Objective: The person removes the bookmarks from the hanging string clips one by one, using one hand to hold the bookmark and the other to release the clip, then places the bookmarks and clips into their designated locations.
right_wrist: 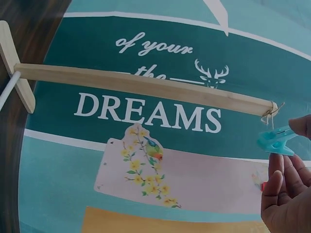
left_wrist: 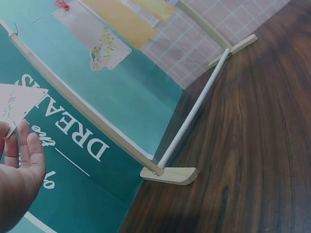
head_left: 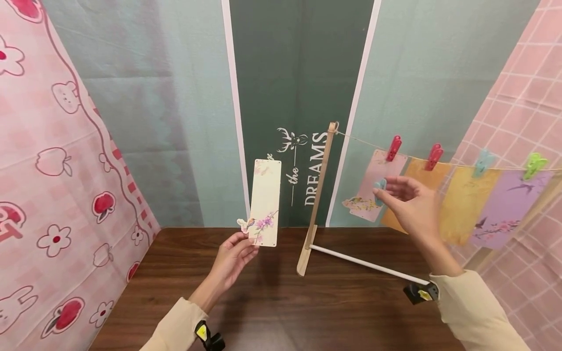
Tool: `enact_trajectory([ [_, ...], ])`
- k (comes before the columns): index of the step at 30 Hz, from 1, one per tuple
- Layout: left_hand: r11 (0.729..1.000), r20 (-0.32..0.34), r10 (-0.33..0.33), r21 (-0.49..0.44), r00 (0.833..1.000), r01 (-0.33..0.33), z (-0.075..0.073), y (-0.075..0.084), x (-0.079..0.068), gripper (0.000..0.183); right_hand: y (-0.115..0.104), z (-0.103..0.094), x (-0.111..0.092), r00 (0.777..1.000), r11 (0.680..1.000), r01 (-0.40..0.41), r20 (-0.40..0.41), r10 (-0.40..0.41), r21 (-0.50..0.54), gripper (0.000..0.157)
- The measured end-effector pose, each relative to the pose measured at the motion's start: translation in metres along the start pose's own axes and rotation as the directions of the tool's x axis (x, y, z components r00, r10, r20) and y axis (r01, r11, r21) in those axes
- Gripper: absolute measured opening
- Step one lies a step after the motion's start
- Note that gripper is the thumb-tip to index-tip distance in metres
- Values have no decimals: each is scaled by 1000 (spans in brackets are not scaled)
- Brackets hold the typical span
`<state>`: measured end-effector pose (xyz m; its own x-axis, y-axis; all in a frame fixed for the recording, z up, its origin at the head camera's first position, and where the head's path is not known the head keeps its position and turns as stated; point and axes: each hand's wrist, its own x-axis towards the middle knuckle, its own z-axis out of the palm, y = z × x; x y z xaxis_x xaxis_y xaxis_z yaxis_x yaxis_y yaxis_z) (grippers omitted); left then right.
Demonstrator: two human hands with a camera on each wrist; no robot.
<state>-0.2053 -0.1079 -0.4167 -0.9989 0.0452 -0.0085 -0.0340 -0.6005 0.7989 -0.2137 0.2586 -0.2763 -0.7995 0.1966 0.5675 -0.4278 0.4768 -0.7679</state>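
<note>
My left hand (head_left: 232,258) pinches a cream card (head_left: 265,195) by its lower left corner, holding it upright left of the wooden stand. Purple blossoms and a small bird decorate the card's lower part. Between thumb and fingertips, my right hand (head_left: 412,202) pinches a light blue clothespin (right_wrist: 277,140), in front of the hanging cards. A string (head_left: 364,141) runs from the top of the stand's wooden post (head_left: 322,175) to the right. From it hang a pink card (head_left: 379,178), an orange card (head_left: 417,170), a yellow card (head_left: 465,204) and a purple card (head_left: 511,204).
Red clothespins (head_left: 434,157), a blue clothespin (head_left: 483,162) and a green clothespin (head_left: 534,166) grip the hanging cards. A white rod (head_left: 369,264) joins the stand's feet on the brown table (head_left: 281,312). Patterned cloths (head_left: 131,87) enclose the back and sides.
</note>
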Motion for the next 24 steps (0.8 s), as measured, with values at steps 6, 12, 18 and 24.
enact_trajectory([
  [6,1000,-6,-3,-3,1000,3,-9,-4,-5,12,10,-2,-8,1000,1000,-28,9,28,-9,38],
  [12,1000,-30,7,-7,1000,-7,-19,-7,-8,11,17,-2,-11,1000,999,-30,-2,30,-14,39],
  [18,1000,-55,-11,1,998,11,-28,-7,-14,11,20,-3,-19,999,999,-33,-2,33,-28,39],
  [24,999,-103,-47,2,994,48,-38,-9,-22,11,25,-1,-31,996,996,-84,-1,84,-26,38],
])
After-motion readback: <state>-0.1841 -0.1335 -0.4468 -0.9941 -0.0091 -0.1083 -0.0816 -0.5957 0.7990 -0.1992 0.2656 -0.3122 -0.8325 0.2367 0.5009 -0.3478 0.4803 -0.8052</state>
